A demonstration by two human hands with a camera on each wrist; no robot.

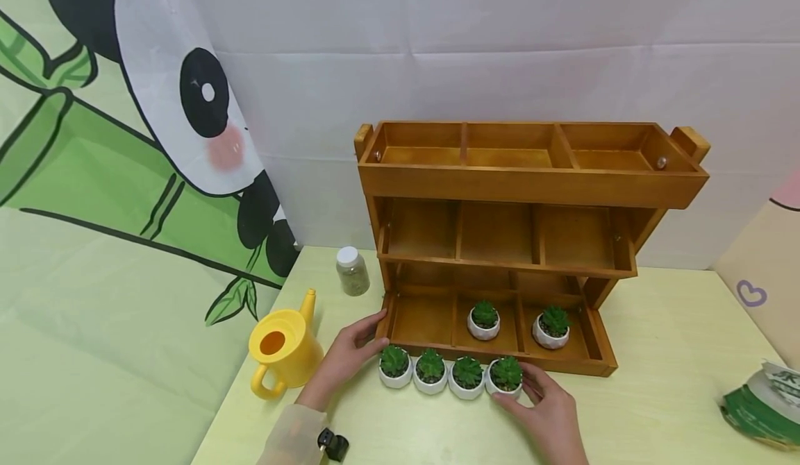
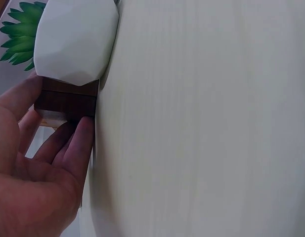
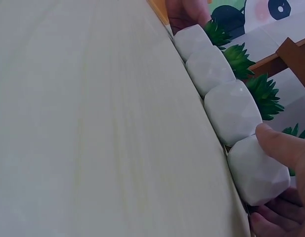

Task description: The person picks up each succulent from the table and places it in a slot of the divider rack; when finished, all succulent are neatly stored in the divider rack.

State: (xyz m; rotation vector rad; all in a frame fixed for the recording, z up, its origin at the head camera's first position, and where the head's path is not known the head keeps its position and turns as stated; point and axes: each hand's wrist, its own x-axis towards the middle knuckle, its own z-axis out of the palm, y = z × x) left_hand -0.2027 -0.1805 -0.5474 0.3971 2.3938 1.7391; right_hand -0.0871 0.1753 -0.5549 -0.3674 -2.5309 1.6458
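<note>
A row of several potted succulents [image 1: 431, 375], in white faceted pots, stands along the front of the brown wooden shelf [image 1: 496, 180]. My right hand [image 1: 550, 409] holds the rightmost potted succulent [image 1: 505, 376] between thumb and fingers; the right wrist view shows the thumb on the side of its white pot [image 3: 258, 170]. At the row's left end, my left hand [image 1: 353, 354] grips the shelf's lower front left corner. In the left wrist view its thumb and fingers lie around the dark wooden corner [image 2: 65, 101], just beside the leftmost white pot [image 2: 75, 42].
Two more potted succulents [image 1: 484, 320] sit in the bottom tier's middle and right compartments. To the left stand a yellow watering can [image 1: 290, 347] and a white-lidded jar [image 1: 353, 272]. A green and white bag [image 1: 764, 406] lies at the far right.
</note>
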